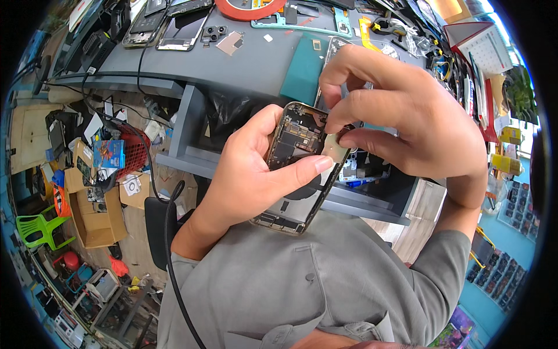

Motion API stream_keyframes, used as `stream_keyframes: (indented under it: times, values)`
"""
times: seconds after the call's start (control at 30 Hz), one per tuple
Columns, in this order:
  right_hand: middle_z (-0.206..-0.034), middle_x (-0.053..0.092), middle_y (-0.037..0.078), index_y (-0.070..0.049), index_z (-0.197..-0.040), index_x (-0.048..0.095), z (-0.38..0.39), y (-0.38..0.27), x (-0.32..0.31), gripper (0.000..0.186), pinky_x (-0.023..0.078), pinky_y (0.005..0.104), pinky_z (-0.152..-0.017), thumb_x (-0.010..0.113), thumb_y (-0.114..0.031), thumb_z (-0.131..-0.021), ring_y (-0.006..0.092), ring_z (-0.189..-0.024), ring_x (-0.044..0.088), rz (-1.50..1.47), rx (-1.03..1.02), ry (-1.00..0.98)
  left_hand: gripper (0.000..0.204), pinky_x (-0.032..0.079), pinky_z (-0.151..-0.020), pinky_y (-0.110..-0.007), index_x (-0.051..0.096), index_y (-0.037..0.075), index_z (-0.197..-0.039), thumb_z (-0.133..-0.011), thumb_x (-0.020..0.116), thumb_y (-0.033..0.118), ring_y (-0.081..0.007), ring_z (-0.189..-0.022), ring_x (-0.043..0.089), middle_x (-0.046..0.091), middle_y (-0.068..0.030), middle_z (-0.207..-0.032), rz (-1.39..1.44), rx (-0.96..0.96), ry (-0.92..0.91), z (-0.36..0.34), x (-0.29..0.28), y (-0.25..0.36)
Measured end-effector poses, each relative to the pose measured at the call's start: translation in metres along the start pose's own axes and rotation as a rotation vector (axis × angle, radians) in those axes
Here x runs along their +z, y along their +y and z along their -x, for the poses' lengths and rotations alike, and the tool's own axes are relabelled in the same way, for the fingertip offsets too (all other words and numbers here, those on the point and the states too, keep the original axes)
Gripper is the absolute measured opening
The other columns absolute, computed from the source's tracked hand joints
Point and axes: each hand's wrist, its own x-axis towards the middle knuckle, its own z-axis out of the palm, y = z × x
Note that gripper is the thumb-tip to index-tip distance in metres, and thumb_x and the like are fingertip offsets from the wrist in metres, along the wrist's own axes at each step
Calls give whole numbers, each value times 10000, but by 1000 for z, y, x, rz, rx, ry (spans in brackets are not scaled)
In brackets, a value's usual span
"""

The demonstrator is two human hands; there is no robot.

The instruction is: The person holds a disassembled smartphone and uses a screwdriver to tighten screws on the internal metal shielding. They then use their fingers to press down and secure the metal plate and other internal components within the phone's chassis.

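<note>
An opened smartphone (pixel 299 139), its back off and its circuit board and battery bare, is gripped by its edges in my left hand (pixel 244 171). The phone tilts, its top end away from me, above my lap. My left thumb presses across it onto a small pale flat piece (pixel 333 151) near the phone's right edge. My right hand (pixel 407 113) comes in from the right, with thumb and forefinger pinched at the upper edge of that pale piece. The fingertips partly cover it, so its full shape is hidden.
Below the phone an open desk drawer (pixel 372 200) holds phone parts. On the grey desk (pixel 244 64) lie a teal pad (pixel 302 70), a red tape ring (pixel 250 9) and opened phones. A black cable (pixel 170 244) hangs at my left, by a cardboard box (pixel 99 227).
</note>
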Motion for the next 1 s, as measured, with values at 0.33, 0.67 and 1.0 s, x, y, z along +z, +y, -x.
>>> stream_keyframes:
  times: [0.33,0.67,1.0]
  values:
    - [-1058,600,114,-24,-921,707,-4,11,-1,263,527,364,-741,839,74,-715,262,-886,641,-188,31,-58,410,548,-880,-243,588,-8,-1253,-918,821,36,-63,-986,655,696,-23,-1088,59,-48,-65,1,-3,1]
    - [-1073,610,123,-30,-920,725,-2,15,-1,248,530,348,-724,858,44,-724,243,-877,641,-195,-18,-37,448,548,-897,-248,588,-9,-1269,-907,843,61,-71,-999,661,700,-27,-1100,73,-67,-60,0,-3,3]
    - [-1076,601,131,-17,-908,740,1,14,-3,193,506,319,-695,860,9,-760,216,-851,627,-227,-21,-17,448,537,-901,-241,594,-6,-1260,-912,854,105,-68,-999,655,703,-26,-1101,105,-76,-96,-1,-6,4]
